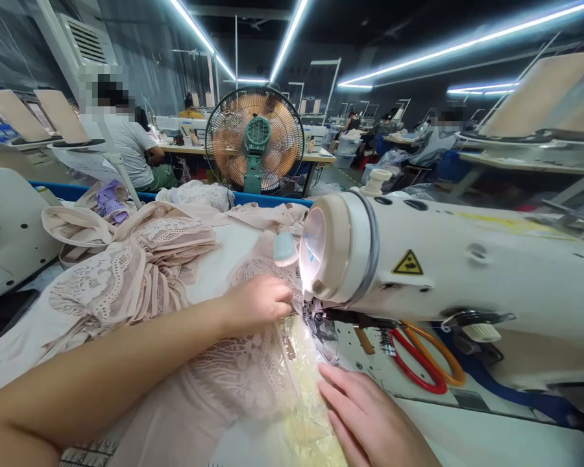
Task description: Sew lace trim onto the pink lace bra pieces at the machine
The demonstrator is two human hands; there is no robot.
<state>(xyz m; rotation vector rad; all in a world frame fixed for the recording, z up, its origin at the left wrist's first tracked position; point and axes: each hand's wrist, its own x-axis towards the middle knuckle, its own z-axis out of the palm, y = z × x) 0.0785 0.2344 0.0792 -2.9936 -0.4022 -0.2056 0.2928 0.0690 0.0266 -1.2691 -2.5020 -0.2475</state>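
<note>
A white sewing machine (pixel 448 253) reaches in from the right, its lamp lit over the needle area. Beige lace fabric (pixel 238 370) lies beneath the needle and spreads toward me. My left hand (pixel 260 303) has its fingers curled on the fabric, just left of the needle. Along the fabric's right edge runs a shiny yellowish strip (pixel 309 395). The fingertips of my right hand (pixel 360 412) rest at that strip's right side, stretched out with small gaps between them.
Red-handled scissors (pixel 418 370) and an orange handle (pixel 440 357) lie under the machine arm. Folded lace pieces (pixel 126 279) are piled at the left, near another machine (pixel 10 233). A large fan (pixel 255 139) stands beyond, with people seated farther back.
</note>
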